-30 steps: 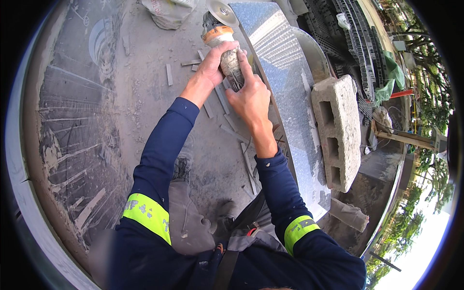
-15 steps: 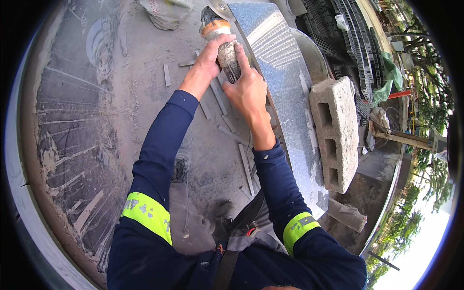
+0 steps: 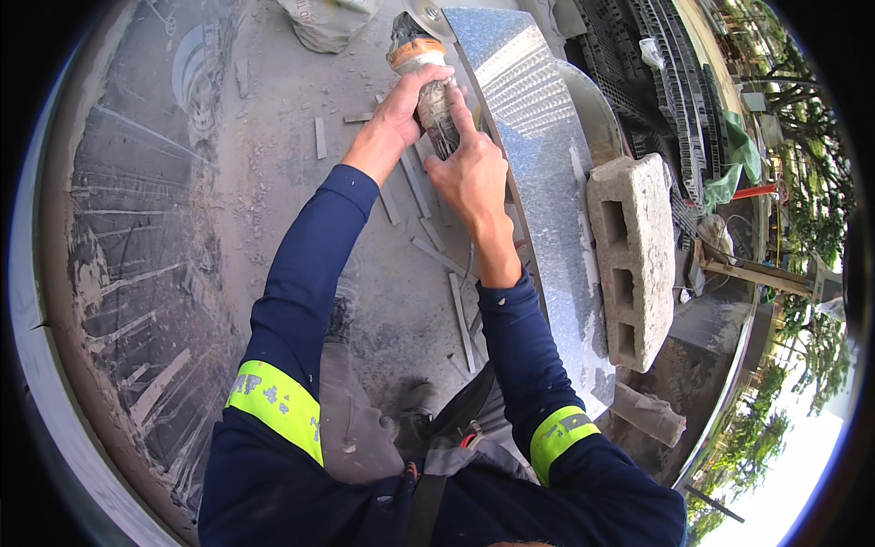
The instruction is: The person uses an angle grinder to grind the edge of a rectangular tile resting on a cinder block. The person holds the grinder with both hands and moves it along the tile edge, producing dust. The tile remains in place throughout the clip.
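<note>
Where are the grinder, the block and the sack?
Grinder (image 3: 435,110): head view, on its dusty body.
Block (image 3: 648,260): head view, on its rough face beside the holes.
Sack (image 3: 332,25): head view, on its bulging side.

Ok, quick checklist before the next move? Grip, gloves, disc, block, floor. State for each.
1. Both hands on the dusty, orange-banded angle grinder: ok. Left hand sits just behind the orange band; right hand is at the rear, index finger along the body.
2. Gloves worn: not ok, both hands are bare.
3. Pale round disc stopped: cannot tell from a still.
4. Disc apart from the grey hollow concrete block: ok, it's beside the far end of the speckled blue-grey slab, well away.
5. Floor free of loose pieces: not ok, flat grey strips lie scattered beside the slab.
</note>
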### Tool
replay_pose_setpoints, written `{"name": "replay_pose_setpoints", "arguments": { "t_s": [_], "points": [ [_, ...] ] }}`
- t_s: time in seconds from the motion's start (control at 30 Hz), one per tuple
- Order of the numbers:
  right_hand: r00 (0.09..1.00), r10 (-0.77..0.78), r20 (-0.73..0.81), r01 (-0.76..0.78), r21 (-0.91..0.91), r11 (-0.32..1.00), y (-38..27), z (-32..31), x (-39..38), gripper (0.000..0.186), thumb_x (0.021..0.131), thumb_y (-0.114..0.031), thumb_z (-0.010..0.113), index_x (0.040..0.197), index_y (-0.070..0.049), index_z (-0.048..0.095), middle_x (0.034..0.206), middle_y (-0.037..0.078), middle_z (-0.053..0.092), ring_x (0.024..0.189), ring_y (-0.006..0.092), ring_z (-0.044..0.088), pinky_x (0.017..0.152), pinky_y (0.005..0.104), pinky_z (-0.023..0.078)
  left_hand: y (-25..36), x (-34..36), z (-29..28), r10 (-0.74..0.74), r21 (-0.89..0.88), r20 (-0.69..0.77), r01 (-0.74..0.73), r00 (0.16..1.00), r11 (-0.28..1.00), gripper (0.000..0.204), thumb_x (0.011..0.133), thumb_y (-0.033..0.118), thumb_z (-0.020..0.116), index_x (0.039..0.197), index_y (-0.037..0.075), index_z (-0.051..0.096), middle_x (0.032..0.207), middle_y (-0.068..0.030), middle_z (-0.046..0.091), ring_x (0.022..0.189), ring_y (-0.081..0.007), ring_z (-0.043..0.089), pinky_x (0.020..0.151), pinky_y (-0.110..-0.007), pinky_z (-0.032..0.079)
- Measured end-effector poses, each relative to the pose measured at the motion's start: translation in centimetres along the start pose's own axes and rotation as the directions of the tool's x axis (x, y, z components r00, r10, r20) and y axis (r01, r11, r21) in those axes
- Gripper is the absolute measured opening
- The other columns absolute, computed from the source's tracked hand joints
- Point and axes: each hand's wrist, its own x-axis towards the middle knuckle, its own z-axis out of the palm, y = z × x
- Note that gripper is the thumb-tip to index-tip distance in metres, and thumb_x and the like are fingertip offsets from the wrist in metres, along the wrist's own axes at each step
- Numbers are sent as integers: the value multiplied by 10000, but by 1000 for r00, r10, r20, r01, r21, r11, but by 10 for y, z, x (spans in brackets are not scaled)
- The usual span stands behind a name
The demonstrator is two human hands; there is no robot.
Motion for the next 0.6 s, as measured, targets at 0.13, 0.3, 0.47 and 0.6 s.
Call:
{"name": "replay_pose_setpoints", "arguments": {
  "t_s": [0.13,0.3,0.47,0.6],
  "points": [
    [1000,-12,-29,13,57,998,6,-4,-24,933,717,-114,761,1598,-235,477,917,259,709,851,446,733,785,532,605,-14,-20,4,11,-5,22,-11,1000,1000,339,889,230,785,1126,49,625,1008,-124,692,931,-260,728,837,-415,639],
    [1000,5,-16,-4,68,998,5,-5,-28,949,715,-106,752,1610,-226,460,963,264,719,885,447,733,811,515,597,-16,-26,3,13,2,40,-13,999,1000,336,889,234,785,1120,49,626,1017,-116,685,930,-262,729,840,-413,635],
    [999,16,28,-16,32,999,-1,-10,-12,978,711,-115,737,1634,-181,420,1002,279,737,963,463,730,899,497,576,-9,-12,5,6,-3,42,-6,999,1000,334,887,233,784,1120,59,621,996,-118,693,918,-262,731,817,-410,637],
    [1000,-9,-5,9,6,1000,2,-2,-1,986,715,-125,735,1641,-140,396,1003,290,725,953,478,725,899,506,573,-6,9,-6,-1,6,41,0,999,1000,338,884,233,788,1124,66,617,962,-109,706,880,-255,738,788,-404,639]
  ]
}}
